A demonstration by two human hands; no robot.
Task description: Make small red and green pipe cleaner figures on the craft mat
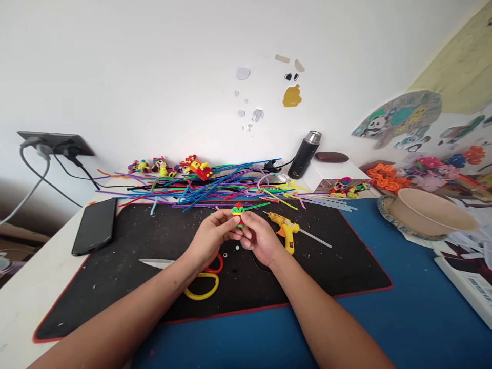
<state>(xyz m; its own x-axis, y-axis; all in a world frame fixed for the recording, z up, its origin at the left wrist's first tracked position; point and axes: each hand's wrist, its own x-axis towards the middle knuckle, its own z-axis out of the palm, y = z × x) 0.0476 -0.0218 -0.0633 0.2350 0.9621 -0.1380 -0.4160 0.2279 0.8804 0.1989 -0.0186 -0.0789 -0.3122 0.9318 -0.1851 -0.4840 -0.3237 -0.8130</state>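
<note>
Both hands meet above the black mat, fingers pinched on one small pipe-cleaner figure [238, 209] in green, red and yellow. My left hand [213, 233] grips it from the left, and my right hand [260, 234] from the right; the fingers cover its lower part. Under my left wrist lie scissors [202, 295] with one yellow and one red handle loop, blades pointing left. Just right of my right hand a yellow hot glue gun [286, 229] rests on the mat, a clear glue stick poking out of its back. Two tiny white discs [237, 247] lie below the hands.
Loose colourful pipe cleaners [215, 184] spread along the wall. Small finished figures [198, 166] sit behind them. A black phone [95, 226] lies at left. A black flask [305, 155] leans beside a white box [330, 171]. A beige bowl [436, 210] stands at right.
</note>
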